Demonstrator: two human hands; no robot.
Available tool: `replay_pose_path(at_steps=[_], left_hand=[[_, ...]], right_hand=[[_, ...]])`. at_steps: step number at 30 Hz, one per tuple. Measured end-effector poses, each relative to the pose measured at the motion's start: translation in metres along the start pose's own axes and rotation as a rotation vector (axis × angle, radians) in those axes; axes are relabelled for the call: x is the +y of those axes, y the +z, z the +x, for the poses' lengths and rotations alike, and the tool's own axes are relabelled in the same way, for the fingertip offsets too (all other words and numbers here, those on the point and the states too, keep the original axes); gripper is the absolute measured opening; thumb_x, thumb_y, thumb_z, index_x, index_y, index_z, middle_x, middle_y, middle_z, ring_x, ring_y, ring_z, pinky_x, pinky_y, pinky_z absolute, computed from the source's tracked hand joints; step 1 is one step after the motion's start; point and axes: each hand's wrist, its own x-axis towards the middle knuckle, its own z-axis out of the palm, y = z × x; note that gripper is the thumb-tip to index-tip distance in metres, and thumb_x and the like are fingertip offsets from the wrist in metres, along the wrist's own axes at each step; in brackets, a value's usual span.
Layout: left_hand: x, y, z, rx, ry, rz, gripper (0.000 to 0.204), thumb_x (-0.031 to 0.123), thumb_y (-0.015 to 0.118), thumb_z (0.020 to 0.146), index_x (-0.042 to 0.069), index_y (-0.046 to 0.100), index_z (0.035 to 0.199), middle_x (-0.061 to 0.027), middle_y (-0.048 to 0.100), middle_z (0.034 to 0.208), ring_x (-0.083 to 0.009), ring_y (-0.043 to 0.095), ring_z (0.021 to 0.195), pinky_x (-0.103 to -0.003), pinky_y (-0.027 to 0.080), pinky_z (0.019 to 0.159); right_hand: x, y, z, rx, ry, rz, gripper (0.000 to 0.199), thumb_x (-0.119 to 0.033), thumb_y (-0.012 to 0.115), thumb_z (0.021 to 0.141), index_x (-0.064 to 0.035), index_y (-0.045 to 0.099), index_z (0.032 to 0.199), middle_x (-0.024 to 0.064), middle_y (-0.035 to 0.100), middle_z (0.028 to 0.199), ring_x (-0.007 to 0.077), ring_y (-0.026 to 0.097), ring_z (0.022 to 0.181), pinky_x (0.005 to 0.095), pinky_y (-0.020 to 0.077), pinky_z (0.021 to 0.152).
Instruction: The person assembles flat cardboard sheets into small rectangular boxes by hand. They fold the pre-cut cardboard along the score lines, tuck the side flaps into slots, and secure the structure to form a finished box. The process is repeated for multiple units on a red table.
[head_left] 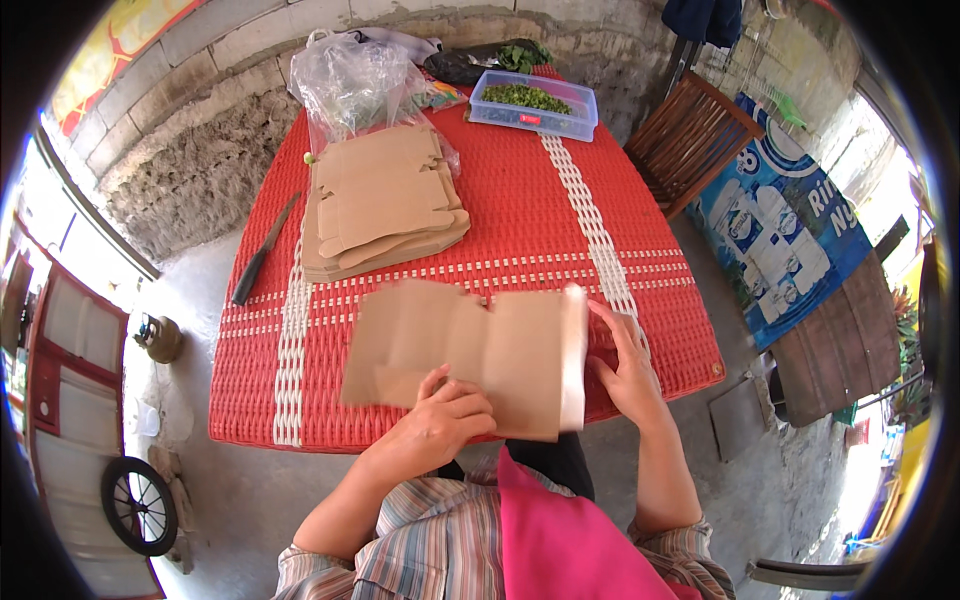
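A flat brown cardboard box blank [440,325] lies across the near part of the red woven table, with creases across it. Its right end flap [573,360] stands folded up, showing a pale inner side. My left hand [450,415] has its fingers curled over the blank's near edge. Beside the raised flap, my right hand [630,370] has thumb and fingers apart, its fingertips close to the flap. Whether they touch it is hard to tell. Farther back on the left, a stack of similar cardboard blanks [385,190] sits on the table.
Left of the stack lies a dark-handled knife [262,258]. Behind it is a clear plastic bag [355,85]. A clear blue-tinted container [585,122] of chopped greens [525,97] stands at the back. The table's [500,220] right side borders a wooden chair [690,135] and a blue banner [790,235].
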Motion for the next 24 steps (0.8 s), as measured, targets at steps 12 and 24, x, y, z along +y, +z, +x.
replay_pose_path(at_steps=[12,24], left_hand=[[-0.009,-0.008,-0.007,0.063,0.024,-0.267,0.025,-0.004,0.068,0.078,0.015,0.066,0.094,0.0042,0.066,0.103,-0.0211,0.056,0.124,-0.054,0.017,0.119],[-0.015,-0.015,-0.010,-0.132,0.061,-0.417,0.025,-0.004,0.074,0.072,0.014,0.068,0.088,0.0049,0.068,0.105,-0.0236,0.055,0.127,-0.057,0.011,0.118]], right_hand=[[0.029,-0.021,0.005,-0.229,0.028,0.166,0.069,0.002,0.079,0.075,-0.0126,0.054,0.138,0.0079,0.055,0.134,0.0283,0.050,0.131,0.0394,0.0388,0.112],[0.020,-0.006,0.026,-0.374,-0.122,0.176,0.046,-0.002,0.073,0.079,-0.0079,0.065,0.124,0.0114,0.054,0.143,0.0292,0.046,0.138,0.0415,0.0364,0.116]])
